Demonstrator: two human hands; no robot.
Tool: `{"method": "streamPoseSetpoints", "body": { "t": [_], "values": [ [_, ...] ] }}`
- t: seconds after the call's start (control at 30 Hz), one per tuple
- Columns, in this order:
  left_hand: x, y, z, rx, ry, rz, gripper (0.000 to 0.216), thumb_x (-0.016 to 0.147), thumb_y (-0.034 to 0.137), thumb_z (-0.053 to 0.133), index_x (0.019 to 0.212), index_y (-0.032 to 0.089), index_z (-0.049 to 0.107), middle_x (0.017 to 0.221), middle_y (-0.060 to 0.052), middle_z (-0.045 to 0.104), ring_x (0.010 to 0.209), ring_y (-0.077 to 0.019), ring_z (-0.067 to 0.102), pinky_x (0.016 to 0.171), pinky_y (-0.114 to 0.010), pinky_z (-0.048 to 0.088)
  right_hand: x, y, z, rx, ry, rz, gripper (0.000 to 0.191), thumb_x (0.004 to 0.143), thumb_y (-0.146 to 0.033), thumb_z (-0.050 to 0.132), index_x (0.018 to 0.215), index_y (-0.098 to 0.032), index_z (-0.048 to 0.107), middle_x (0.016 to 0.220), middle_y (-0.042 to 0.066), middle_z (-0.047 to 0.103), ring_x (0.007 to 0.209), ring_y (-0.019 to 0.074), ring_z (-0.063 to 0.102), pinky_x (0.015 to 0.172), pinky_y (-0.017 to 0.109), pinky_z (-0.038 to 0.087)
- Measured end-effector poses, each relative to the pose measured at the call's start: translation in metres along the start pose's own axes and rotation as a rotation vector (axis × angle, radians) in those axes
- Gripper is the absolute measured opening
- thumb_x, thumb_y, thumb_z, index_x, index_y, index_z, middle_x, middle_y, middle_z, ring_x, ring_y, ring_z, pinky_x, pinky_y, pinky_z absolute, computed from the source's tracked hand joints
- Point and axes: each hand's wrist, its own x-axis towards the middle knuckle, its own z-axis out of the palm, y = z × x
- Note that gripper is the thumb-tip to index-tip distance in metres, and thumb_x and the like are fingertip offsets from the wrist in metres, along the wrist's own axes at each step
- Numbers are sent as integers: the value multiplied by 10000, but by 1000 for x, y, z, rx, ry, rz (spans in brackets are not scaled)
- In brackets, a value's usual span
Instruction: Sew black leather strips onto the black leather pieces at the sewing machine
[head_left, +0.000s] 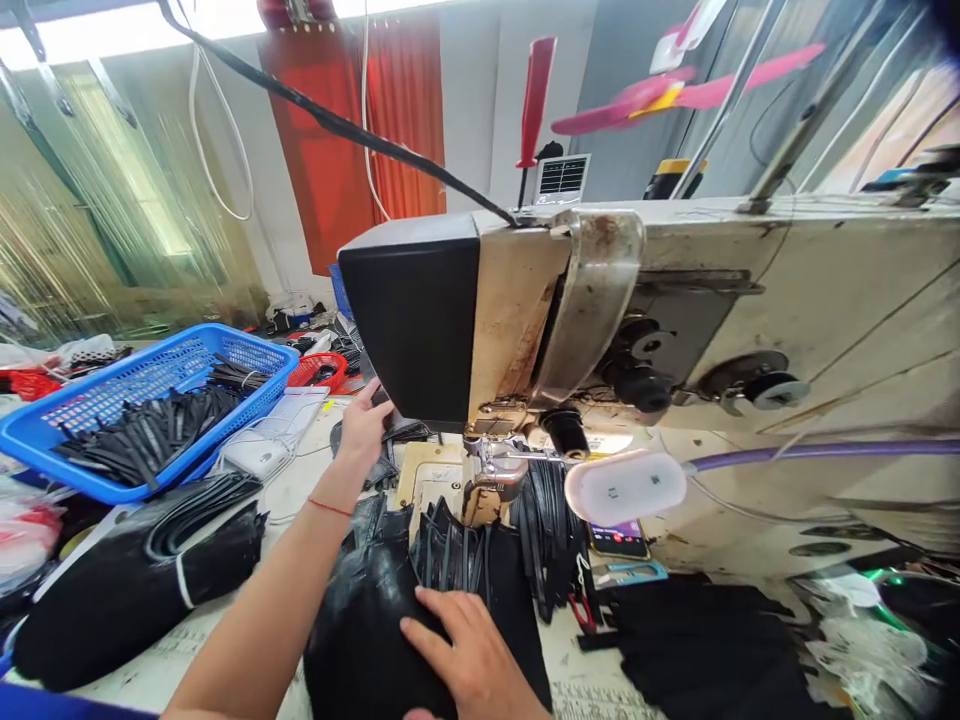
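My left hand [364,428] reaches past the left side of the sewing machine head [420,320], fingers stretched toward its lower edge. Some of those fingers are hidden, and I cannot tell whether they touch the machine. My right hand [476,645] lies on a black leather-like piece [367,620] in front of the machine, its fingers apart and pressing lightly on the surface. Beyond that piece, black strips [454,550] lead toward the presser foot area [491,490]. More black strips [547,520] hang together just right of the needle area.
A blue basket [217,335] of black strips stands at left, with a bundle of tied black pieces [97,600] before it. A white lamp [626,487] juts out low. Right of it lie a phone [619,540], a blue cutter [634,572] and black fabric [705,640].
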Motion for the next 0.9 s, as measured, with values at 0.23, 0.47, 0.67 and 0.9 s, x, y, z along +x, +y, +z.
{"method": "streamPoseSetpoints", "body": {
  "t": [0.23,0.47,0.67,0.9],
  "values": [
    [-23,-26,-68,825,21,-50,527,668,340,726,1113,83,611,1224,-247,524,1274,-471,391,1014,-564,325,-1,-5,0,11,21,62,709,750,-678,664,1303,-246,564,1312,146,574,1096,310,565,937,476,471],
    [-99,-32,-65,1118,-442,29,317,632,493,742,729,202,665,863,-74,621,902,-292,598,861,-380,450,3,-7,-12,57,-41,57,678,740,-560,722,1302,-210,577,1315,158,579,1120,321,566,939,475,477],
    [-140,-35,-60,1197,-378,250,270,726,279,710,972,183,651,1053,-107,604,1054,-302,558,934,-415,437,6,-9,-16,51,-49,40,660,735,-527,723,1275,-171,593,1297,185,588,1105,333,579,917,489,494],
    [-137,-17,-51,822,-456,117,273,769,194,601,1039,214,630,1096,-77,696,1074,-264,612,977,-397,430,1,-9,-12,71,11,45,708,723,-422,758,1332,-158,512,1393,230,467,1195,366,529,938,516,494]
  ]
}}
